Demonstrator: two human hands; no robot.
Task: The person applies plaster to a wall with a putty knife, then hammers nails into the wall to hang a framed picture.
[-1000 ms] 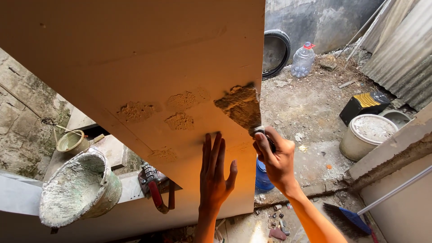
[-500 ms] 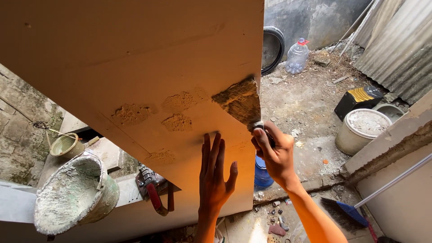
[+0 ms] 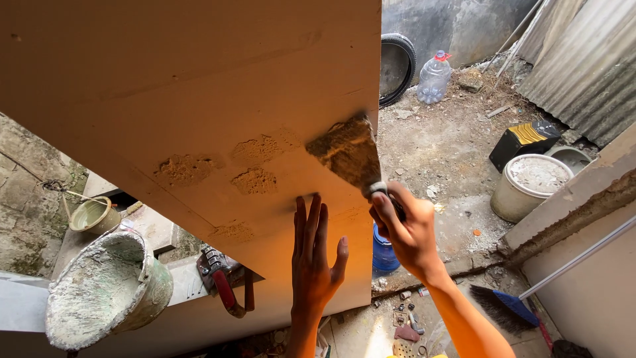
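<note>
- Putty knife (image 3: pixel 348 154) is gripped in the right hand (image 3: pixel 405 229), fingers wrapped tight around the handle; its wide blade, loaded with brown filler, lies on the pale board (image 3: pixel 185 86) near the board's right edge, at about 1 o'clock from the left hand.
- Left hand (image 3: pixel 317 255) is open and empty, palm and spread fingers pressed flat on the board just under the blade, at 6 o'clock from the rough patches.
- Filler patches (image 3: pixel 255 166) sit in a loose group at 9 o'clock from the blade; they look rough and not yet levelled.
- Risk: the blade is very close to the board's edge, so a stroke toward 3 o'clock could run off it and drop filler on the dirt ground (image 3: pixel 450 146) below.
- Risk: the left fingertips are just beside the blade; a downward slip could bring the steel onto them.
- Risk: if the flat palm slides, the board may shift under the blade's pressure and the filler may smear. How the board is fixed I cannot tell.
- Encrusted bucket (image 3: pixel 106 292) stands at 8 o'clock, near the ledge edge; an elbow could knock it.
</note>
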